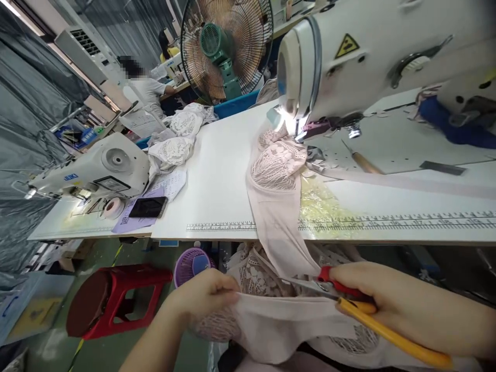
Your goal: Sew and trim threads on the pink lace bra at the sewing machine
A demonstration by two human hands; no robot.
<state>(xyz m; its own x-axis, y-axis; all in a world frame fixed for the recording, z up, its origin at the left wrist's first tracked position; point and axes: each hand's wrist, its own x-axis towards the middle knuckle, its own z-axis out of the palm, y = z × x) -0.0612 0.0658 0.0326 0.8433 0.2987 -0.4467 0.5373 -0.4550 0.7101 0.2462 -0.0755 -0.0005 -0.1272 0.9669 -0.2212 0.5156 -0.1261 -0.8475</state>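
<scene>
My left hand (207, 294) pinches the edge of a pale pink bra (279, 323) below the table's front edge. A pair of scissors (310, 284) with red and orange handles is in my right hand (395, 292). Their metal blades point left and lie against the upper edge of the bra fabric; whether the blades are parted is hard to make out. Another pale pink lace bra piece (277, 165) lies under the sewing machine's (306, 67) lit needle area, and its band (281, 232) hangs over the table edge toward my hands.
An awl (362, 160) with a wooden handle lies on the machine bed. At left are a second sewing machine (116, 160), a phone (148, 207) and white lace pieces (174, 150). A red stool (127, 294) and a purple basket (186, 263) stand below. Behind are a fan (220, 46) and a person (149, 90).
</scene>
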